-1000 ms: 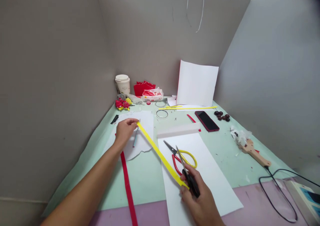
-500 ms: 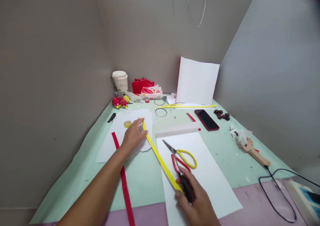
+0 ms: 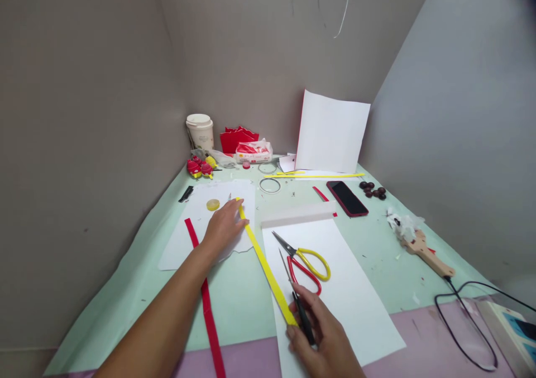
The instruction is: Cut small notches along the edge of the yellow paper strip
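Observation:
A long yellow strip (image 3: 268, 272) runs slantwise between my two hands. My left hand (image 3: 224, 224) is closed on its far end, above the white sheet (image 3: 176, 255) on the left. The near end is pinched by my right hand (image 3: 324, 330), which also holds a thin pointed metal tool with a black handle (image 3: 304, 317). Just beyond that hand, scissors with one yellow and one red handle (image 3: 313, 263) lie slightly open on a white sheet (image 3: 355, 300). Under my left forearm passes a red strip (image 3: 208, 305), partly hidden.
A yellow tape roll (image 3: 213, 205) lies near my left hand. Farther back are a white ring (image 3: 269, 185), a phone (image 3: 347, 199), a lidded cup (image 3: 200, 132) and an upright white sheet (image 3: 330, 132). A glue gun (image 3: 427, 255) with a black cord (image 3: 464, 311) lies on the right.
My right hand has shifted slightly left with the strip's near end and the pointed tool, uncovering more of the red scissor handle. My left hand keeps its hold.

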Action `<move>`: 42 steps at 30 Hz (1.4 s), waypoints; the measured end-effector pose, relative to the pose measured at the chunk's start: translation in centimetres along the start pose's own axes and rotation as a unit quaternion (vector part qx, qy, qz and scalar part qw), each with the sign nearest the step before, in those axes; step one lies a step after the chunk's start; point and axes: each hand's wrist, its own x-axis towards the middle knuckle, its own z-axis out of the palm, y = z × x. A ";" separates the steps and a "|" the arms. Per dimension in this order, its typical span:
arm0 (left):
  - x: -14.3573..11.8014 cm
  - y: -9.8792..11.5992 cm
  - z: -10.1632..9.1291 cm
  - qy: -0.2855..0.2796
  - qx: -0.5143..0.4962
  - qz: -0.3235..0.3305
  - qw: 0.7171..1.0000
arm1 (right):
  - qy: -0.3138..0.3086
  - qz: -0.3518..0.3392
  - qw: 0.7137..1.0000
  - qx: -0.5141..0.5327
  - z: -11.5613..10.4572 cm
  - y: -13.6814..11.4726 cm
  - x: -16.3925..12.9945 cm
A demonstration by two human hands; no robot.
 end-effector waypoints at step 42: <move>-4.5 0.8 -0.2 -0.053 0.070 0.082 0.993 | -0.051 0.074 0.994 0.057 0.0 -0.2 -0.2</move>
